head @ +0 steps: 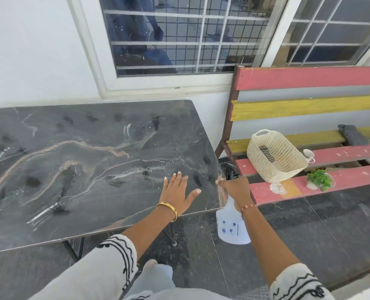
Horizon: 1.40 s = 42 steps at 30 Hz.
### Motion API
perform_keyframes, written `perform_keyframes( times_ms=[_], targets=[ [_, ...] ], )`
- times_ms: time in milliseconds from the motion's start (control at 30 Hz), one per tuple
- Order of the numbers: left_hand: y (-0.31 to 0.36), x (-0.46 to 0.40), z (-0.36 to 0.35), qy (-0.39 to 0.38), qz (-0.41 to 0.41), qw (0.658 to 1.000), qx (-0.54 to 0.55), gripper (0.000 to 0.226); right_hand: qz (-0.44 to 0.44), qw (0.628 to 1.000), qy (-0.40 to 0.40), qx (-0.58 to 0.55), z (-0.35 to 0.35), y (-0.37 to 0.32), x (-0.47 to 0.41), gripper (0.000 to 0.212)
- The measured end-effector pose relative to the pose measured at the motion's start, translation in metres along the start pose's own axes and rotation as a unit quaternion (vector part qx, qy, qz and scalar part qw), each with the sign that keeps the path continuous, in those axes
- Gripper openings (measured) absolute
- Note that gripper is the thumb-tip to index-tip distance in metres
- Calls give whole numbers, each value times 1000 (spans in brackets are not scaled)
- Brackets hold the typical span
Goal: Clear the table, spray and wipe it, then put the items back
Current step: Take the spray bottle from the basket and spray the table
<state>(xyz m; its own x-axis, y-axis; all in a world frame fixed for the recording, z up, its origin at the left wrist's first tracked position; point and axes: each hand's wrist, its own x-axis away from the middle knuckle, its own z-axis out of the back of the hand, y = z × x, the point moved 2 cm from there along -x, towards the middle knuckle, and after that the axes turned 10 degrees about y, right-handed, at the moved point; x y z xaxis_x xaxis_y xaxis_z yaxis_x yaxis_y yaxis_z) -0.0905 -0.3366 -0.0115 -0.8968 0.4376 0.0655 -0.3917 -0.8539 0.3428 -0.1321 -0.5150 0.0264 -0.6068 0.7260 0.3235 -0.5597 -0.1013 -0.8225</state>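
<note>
The right hand [234, 187] grips the neck of a white spray bottle [231, 226] at the table's [82, 169] right edge, the bottle hanging below the fist. Just left of that grip, the left hand [177, 191] lies flat and spread on the dark marble top. Beyond the grip to the right, on the bench [309, 187], a cream basket [277, 156] holds a checked cloth [267, 153]; past it sit a white cup [308, 154] and a small green plant [319, 179].

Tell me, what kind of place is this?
Probably a porch or patio outside a house: a painted slatted bench stands against the wall under a barred window, beside a marble-look table on a stone floor.
</note>
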Motion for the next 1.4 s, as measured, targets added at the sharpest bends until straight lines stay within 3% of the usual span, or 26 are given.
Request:
perform_keyframes(
  times_ms=[100, 267, 767, 967, 1133, 1400],
  targets=[
    [-6, -17, 5, 8, 6, 1000, 1, 72, -2, 1000, -21, -8, -6, -22, -6, 36],
    [-15, -55, 17, 19, 9, 1000, 9, 72, -7, 999, -27, -18, -23, -49, -30, 22],
    [-59, -144, 40, 42, 49, 997, 34, 71, 33, 998, -58, -4, -82, -128, -89, 20],
    [-73, -160, 38, 46, 65, 996, 39, 69, 32, 989, -129, 64, -101, -132, -96, 20],
    [-75, -160, 36, 51, 98, 991, 69, 69, 35, 984, -128, 121, -104, -118, -95, 22],
    [-32, -154, 27, 66, 118, 987, 89, 68, 39, 968, -181, 168, -72, -98, -100, 17]
  ],
)
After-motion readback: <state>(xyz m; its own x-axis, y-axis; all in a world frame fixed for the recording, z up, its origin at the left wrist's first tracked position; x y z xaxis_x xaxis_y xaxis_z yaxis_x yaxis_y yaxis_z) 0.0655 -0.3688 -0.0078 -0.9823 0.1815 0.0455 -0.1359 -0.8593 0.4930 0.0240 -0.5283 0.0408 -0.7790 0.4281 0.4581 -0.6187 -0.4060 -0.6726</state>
